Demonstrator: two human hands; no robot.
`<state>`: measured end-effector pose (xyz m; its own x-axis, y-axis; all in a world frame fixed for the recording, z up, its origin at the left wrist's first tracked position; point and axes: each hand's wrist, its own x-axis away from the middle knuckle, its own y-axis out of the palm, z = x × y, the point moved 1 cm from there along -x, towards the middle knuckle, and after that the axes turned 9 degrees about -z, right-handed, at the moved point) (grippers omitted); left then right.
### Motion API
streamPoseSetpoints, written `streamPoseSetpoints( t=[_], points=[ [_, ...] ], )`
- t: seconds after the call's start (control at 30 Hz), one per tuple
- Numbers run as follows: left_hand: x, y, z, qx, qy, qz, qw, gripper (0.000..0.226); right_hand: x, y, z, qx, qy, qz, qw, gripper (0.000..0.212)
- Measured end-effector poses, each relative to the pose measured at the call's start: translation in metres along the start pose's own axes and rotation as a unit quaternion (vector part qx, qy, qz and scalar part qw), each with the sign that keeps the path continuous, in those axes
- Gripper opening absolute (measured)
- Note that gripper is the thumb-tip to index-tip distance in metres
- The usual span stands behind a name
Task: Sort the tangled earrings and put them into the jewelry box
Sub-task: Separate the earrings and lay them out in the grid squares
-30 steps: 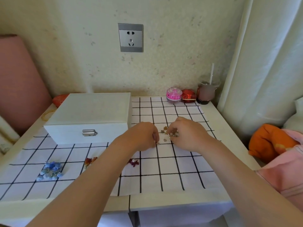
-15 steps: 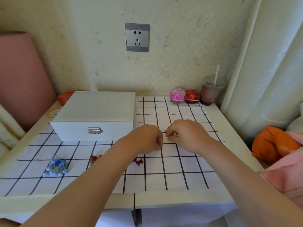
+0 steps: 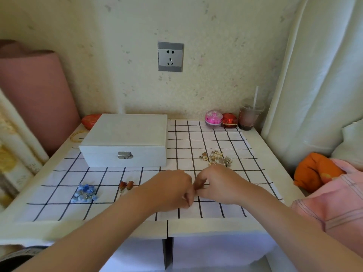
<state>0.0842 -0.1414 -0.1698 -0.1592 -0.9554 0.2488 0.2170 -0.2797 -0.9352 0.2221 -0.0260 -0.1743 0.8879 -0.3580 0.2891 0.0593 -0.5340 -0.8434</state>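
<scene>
The left hand [image 3: 169, 190] and right hand [image 3: 220, 185] touched fingertips, grips pinched on something unseeable, likely untangling clear of the earring pile [image 3: 216, 159].

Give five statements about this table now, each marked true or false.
1. The white rectangular jewelry box is closed. True.
2. The cluster of blue earrings lies right of the tangled gold earrings pile. False: it lies far left of it.
3. The left hand and right hand meet at the fingertips over the checked cloth. True.
4. The pair of red earrings sits on the box lid. False: they lie on the cloth, in front of the box.
5. The clear plastic cup with a straw stands at the back right corner. True.
</scene>
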Motion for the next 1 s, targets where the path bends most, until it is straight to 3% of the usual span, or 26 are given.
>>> streamPoseSetpoints(
  t=[0.23, 0.47, 0.8, 1.0],
  points=[
    [0.052, 0.010, -0.019, 0.023, -0.050, -0.004, 0.998, 0.010, -0.002, 0.025, -0.037, 0.004, -0.047, -0.011, 0.999, 0.015],
    [0.074, 0.020, -0.035, 0.076, -0.086, 0.041, 0.993, 0.015, -0.007, 0.036, -0.052, -0.016, -0.047, -0.030, 0.998, 0.022],
    [0.068, 0.018, -0.030, 0.046, -0.096, 0.061, 0.992, 0.011, -0.004, 0.034, -0.051, 0.000, -0.007, -0.026, 1.000, 0.006],
    [0.065, 0.015, -0.030, 0.062, -0.121, 0.030, 0.990, 0.010, -0.007, 0.035, -0.051, -0.006, -0.006, -0.034, 0.999, 0.007]
  ],
)
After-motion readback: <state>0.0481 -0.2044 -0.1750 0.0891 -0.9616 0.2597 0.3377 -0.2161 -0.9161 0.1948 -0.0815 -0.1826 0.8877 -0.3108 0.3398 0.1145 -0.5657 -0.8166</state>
